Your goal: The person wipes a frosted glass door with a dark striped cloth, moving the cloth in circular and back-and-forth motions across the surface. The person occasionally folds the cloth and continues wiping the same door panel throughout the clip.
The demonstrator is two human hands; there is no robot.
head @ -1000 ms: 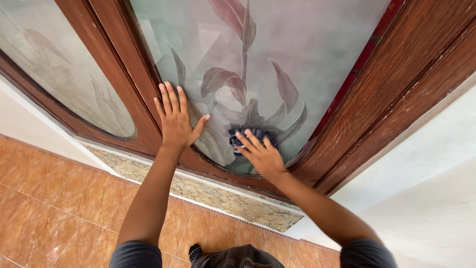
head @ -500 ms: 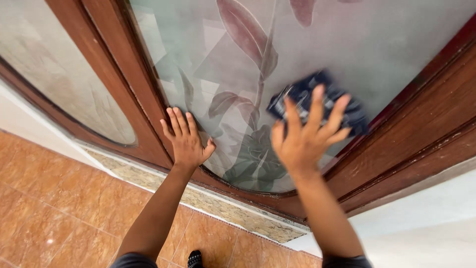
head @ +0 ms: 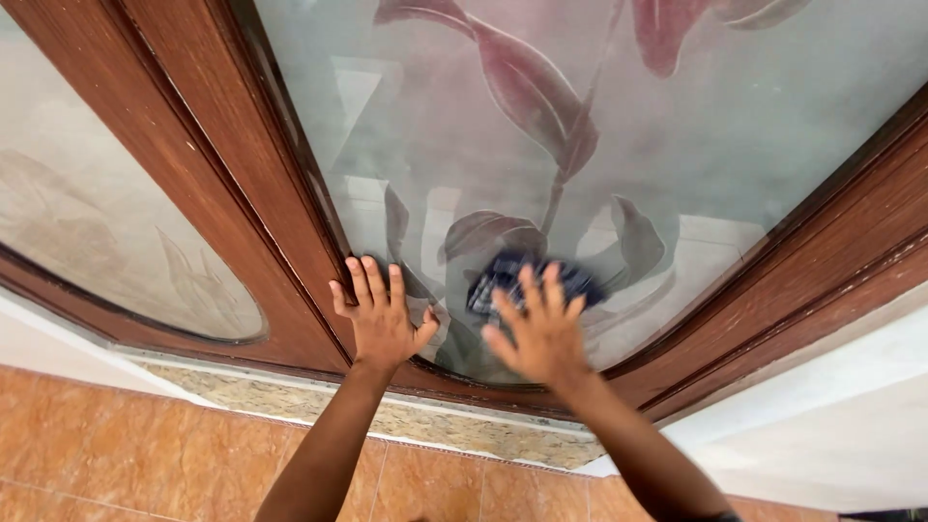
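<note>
- Head view, setting: a brown wooden door frame (head: 242, 184) holds a large frosted glass pane (head: 541, 126) with a leaf-and-stem pattern; a second frosted pane (head: 87, 232) sits to the left behind another wooden rail. Below run a speckled stone threshold (head: 387, 416) and orange floor tiles (head: 145, 454), with a white wall (head: 831, 416) at the lower right.
- Head view, left hand (head: 382, 319): spread wide and flat, holding nothing, its palm across the seam where frame meets glass at the lower left of the pane. It looks placed there as a brace, to steady the body and the door while the other hand presses.
- Head view, right hand (head: 536, 329): fingers fanned out and pressed flat on a dark blue cloth (head: 527, 275), pinning it against the glass rather than gripping it in a fist. The spread fingers seem meant to push the whole cloth evenly onto the surface. The hand is blurred.
- Head view, cloth position: low on the main pane, over the leaf cluster near the curved bottom edge, just right of the left hand.
</note>
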